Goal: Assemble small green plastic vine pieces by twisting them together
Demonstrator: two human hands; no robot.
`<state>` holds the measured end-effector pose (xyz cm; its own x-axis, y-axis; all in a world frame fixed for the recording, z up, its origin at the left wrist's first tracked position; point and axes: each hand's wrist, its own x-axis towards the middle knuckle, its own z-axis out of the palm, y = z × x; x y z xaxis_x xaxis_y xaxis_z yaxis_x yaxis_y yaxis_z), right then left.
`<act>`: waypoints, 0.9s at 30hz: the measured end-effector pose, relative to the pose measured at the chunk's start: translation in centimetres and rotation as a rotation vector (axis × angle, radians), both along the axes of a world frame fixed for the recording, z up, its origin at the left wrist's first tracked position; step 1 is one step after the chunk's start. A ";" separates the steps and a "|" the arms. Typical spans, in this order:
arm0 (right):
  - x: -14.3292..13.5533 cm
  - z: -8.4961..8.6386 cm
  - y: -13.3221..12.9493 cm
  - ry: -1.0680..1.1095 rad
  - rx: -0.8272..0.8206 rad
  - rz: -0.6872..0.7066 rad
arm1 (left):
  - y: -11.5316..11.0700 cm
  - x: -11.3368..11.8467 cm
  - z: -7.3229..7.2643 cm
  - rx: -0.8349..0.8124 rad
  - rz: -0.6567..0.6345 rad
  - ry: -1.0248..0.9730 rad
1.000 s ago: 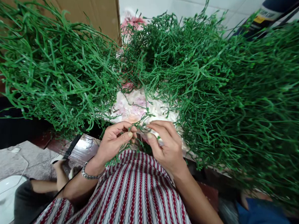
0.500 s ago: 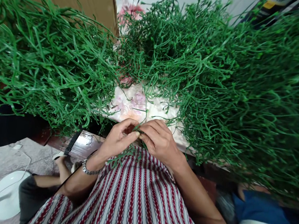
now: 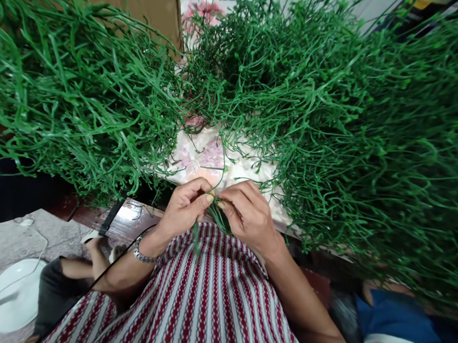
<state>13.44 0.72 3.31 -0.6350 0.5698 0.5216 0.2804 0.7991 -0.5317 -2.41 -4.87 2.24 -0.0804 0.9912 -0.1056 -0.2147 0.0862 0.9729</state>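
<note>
Left hand [image 3: 183, 210] and right hand [image 3: 245, 216] met, fingers pinched shut on green sprig [image 3: 217, 217], seemingly plastic, heaped green stems [image 3: 349, 147] behind, floral cloth [image 3: 206, 157] beneath.

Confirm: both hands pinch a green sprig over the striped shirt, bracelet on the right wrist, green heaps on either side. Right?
Not quite. The head view shows the bracelet on the left wrist, not the right. The rest holds: left hand and right hand pinch a green sprig over the striped shirt, green heaps on either side.

cardboard box [image 3: 145, 3], white bowl [image 3: 11, 298], floral cloth [image 3: 199, 157]
</note>
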 end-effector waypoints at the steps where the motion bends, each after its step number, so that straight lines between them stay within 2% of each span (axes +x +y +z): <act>1: 0.1 0.0 0.0 -0.016 0.003 -0.004 | 0.0 -0.1 0.2 -0.020 -0.048 0.010; 5: 0.3 0.0 0.2 -0.108 0.036 -0.025 | 0.4 -0.4 0.6 0.007 -0.179 0.140; 10: 0.5 0.6 0.4 -0.194 0.051 0.051 | 0.9 -0.5 0.9 0.082 -0.180 0.215; 13: 0.7 1.3 0.8 -0.168 -0.047 0.219 | 0.8 -0.7 1.2 0.124 -0.261 0.225; 17: 1.0 1.7 1.7 -0.169 -0.243 0.540 | 0.4 -1.0 1.4 0.108 -0.452 0.219; 21: 0.8 1.4 2.2 -0.115 -0.394 0.696 | 0.3 -1.3 1.5 0.063 -0.539 0.163; 24: 0.5 1.2 2.1 -0.088 -0.415 0.694 | 0.4 -1.4 1.6 0.045 -0.551 0.131; 27: 0.4 1.1 1.6 -0.099 -0.330 0.500 | 0.7 -1.6 1.5 0.055 -0.477 0.169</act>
<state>13.82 2.29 4.40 -0.9042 0.3111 0.2927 -0.0258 0.6442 -0.7644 -3.98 -4.18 3.72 0.3710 0.9255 -0.0766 -0.0028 0.0836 0.9965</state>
